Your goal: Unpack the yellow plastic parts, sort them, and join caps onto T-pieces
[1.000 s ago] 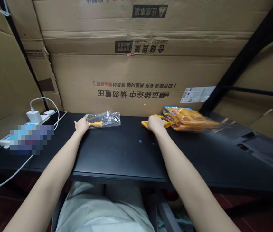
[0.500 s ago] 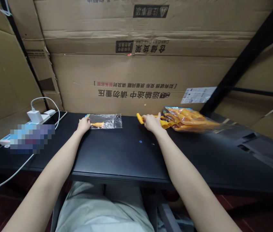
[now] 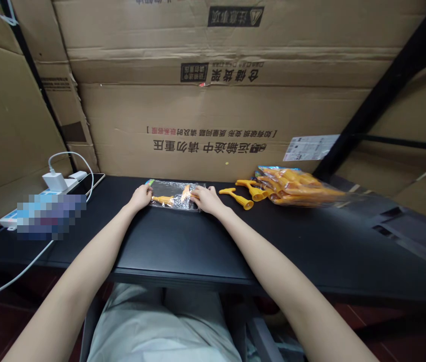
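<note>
Along the far edge of the bench, a little left of its middle, one small clear bag lies flat, and its long axis runs from left to right, almost parallel with this edge. From where I stand, I see the fingers of the left hand closed on the left end of the bag, beside a green label. The right hand is at the opposite end, low over the bench. Its fingers touch the film next to a tilted yellow piece, but the shine of the plastic does not let me tell whether they grip the piece, the bag, or both. This piece lies just to the left of the right fingertips, so the right hand is the nearer one, and its long axis goes across the bag, roughly toward the near edge of the bench. Inside the bag, closer to the left hand, a lengthwise yellow piece lies from left to right.

Counted, it makes one small bag and two pieces at it. To the right of the right hand are two more, the nearer forked piece and the farther forked piece, both loose. Beyond them, toward the far right corner, is one large bag with many yellow pieces, too overlapped for me to count
</note>
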Demonstrator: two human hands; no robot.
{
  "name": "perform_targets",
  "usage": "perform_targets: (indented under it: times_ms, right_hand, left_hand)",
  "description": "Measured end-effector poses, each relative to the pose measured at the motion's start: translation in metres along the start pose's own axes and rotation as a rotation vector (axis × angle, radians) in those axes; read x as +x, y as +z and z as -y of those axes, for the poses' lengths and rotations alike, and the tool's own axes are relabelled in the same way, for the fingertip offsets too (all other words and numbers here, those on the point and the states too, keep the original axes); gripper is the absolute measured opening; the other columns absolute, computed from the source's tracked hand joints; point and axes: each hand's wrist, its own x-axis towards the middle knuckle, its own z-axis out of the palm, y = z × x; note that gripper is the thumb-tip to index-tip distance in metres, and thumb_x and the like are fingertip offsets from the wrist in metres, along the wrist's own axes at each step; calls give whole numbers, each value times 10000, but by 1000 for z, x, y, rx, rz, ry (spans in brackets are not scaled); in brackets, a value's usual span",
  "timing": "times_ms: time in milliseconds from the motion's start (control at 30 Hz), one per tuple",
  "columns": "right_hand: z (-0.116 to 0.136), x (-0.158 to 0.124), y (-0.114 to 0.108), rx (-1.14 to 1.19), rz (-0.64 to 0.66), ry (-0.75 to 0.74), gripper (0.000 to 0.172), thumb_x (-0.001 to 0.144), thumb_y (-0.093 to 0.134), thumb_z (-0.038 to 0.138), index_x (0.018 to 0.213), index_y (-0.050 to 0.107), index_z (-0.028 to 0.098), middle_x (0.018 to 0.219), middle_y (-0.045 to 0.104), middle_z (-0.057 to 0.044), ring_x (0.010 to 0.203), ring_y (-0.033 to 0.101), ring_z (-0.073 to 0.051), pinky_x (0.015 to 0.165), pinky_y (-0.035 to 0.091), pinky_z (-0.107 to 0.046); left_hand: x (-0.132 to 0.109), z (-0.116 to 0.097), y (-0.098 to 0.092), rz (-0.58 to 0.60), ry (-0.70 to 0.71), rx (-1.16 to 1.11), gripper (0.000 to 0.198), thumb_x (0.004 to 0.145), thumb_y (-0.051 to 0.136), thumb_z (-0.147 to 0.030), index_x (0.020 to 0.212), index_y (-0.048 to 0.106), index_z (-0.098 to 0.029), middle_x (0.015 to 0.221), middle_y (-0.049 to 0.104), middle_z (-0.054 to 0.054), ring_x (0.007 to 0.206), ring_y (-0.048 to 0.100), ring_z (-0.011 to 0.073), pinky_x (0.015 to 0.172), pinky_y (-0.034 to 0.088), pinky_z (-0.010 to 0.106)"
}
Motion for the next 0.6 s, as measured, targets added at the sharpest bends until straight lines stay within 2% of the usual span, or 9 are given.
perform_targets:
  times_ms: [100,167,267,367,500,600]
  right_hand:
    - [5,2,-2,23,-68,32,252,942,441,262,998,677,194,1085,644,-107,1030,570,-232,846,298,-369]
    - [4,0,-10,-3,-49,86,248,931,459,269,1007,683,192,1107,648,-119,1063,570,-257,870,312,-399]
    - [-5,-6,-26,-72,76,216,249,881,544,340,1004,688,179,1135,650,-148,1079,575,-307,892,344,-458]
    - [-20,-13,-38,-112,216,301,339,782,663,397,1045,678,183,1145,655,-157,1095,576,-332,896,384,-478]
    - [-33,-15,-37,-15,307,265,293,738,702,289,1011,670,186,1014,697,-115,967,638,-271,790,455,-360]
    - [-34,-12,-30,127,226,204,261,759,681,263,1001,653,169,918,704,-92,828,650,-214,693,454,-289]
  left_hand:
    - [0,-1,1,1,-5,-2,278,826,455,-160,1001,671,-164,1093,679,103,1038,623,217,945,471,324]
    - [0,0,1,-2,0,6,280,824,455,-161,1001,671,-169,1079,682,97,1035,621,214,946,470,329]
    - [1,0,1,1,12,18,280,824,454,-162,1003,670,-170,1074,684,93,1039,618,208,948,466,326]
    - [1,-1,0,10,10,25,282,837,442,-159,1014,662,-155,1100,676,107,1045,614,210,955,458,333]
    - [0,-1,0,17,8,26,278,850,431,-164,1013,656,-156,1104,675,109,1053,611,210,978,444,349]
    - [0,-1,1,3,19,16,273,842,436,-162,996,661,-171,1095,679,96,1054,611,207,992,437,361]
